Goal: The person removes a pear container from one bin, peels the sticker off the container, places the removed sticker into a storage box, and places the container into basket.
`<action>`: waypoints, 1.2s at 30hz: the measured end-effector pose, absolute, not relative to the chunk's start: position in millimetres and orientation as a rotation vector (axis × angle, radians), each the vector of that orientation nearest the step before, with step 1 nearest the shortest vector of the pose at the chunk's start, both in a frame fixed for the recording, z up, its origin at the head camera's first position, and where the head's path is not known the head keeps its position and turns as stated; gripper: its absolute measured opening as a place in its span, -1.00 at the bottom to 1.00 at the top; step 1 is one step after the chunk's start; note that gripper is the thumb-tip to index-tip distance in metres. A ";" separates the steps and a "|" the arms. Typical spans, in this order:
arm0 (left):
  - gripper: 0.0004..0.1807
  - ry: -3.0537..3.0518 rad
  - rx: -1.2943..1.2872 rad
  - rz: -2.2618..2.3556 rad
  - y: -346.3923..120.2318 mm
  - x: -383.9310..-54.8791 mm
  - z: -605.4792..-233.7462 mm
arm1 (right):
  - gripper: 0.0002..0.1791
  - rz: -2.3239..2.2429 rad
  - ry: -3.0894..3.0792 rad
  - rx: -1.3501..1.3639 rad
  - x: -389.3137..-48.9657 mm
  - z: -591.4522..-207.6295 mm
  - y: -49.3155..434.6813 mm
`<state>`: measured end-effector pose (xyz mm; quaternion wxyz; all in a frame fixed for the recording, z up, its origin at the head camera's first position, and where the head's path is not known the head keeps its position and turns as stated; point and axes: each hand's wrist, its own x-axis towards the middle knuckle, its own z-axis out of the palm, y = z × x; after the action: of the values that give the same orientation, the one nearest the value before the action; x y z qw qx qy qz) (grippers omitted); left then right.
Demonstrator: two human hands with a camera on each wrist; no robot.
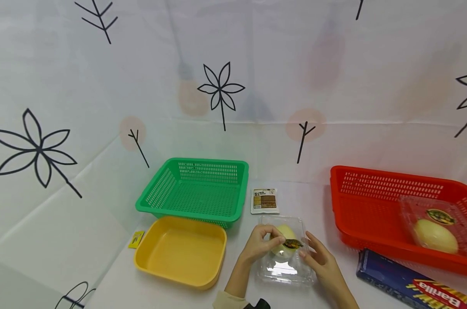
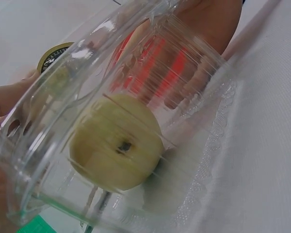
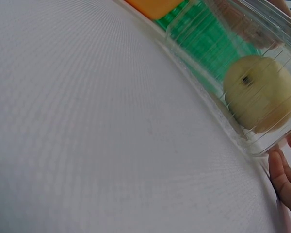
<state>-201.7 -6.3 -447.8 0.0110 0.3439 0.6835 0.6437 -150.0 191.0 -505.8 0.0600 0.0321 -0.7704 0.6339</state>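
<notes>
A clear plastic clamshell box (image 1: 285, 274) lies on the white table in front of me, with a round pale yellow fruit (image 2: 117, 143) inside. On its lid is a black and gold label (image 1: 293, 243). The thumb and forefinger of my left hand (image 1: 258, 244) come together at the label's left end, pinching it. My right hand (image 1: 322, 262) grips the box's right side, thumb on top and fingers along the edge. Through the clear wall the fruit's dark end (image 3: 247, 78) shows in the right wrist view.
To the left stand a yellow tub (image 1: 181, 253) and a green basket (image 1: 206, 204), with a small yellow packet (image 1: 136, 239) beside them. A brown and white sachet (image 1: 264, 201) lies behind the box. At right, a red basket (image 1: 365, 214) holds another boxed fruit (image 1: 436, 236); a blue Barilla box (image 1: 395, 274) lies in front.
</notes>
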 end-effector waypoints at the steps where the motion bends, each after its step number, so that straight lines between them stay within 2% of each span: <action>1: -0.91 2.125 1.077 2.016 -6.0 -203.4 -451.1 | -0.37 1.914 -2.336 0.094 -150.0 -505.6 191.1; 8: -0.91 2.122 1.093 2.026 -4.4 -215.0 -471.9 | -0.37 1.922 -2.325 0.095 -150.5 -506.0 190.8; 17: -0.85 2.091 1.006 2.017 -4.9 -215.3 -472.1 | -0.37 1.916 -2.341 0.085 -150.4 -504.5 190.8; 31: -0.80 2.096 1.114 2.033 -6.5 -217.0 -474.9 | -0.36 1.918 -2.349 0.062 -150.2 -505.4 190.4; 36: -0.79 2.083 1.049 2.036 -6.4 -216.6 -474.9 | -0.35 1.938 -2.368 0.025 -150.4 -506.3 191.3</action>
<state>-216.6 -6.4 -474.9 0.0228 0.3388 0.6726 0.6575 -150.4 191.3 -506.3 0.0407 0.0083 -0.7732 0.6328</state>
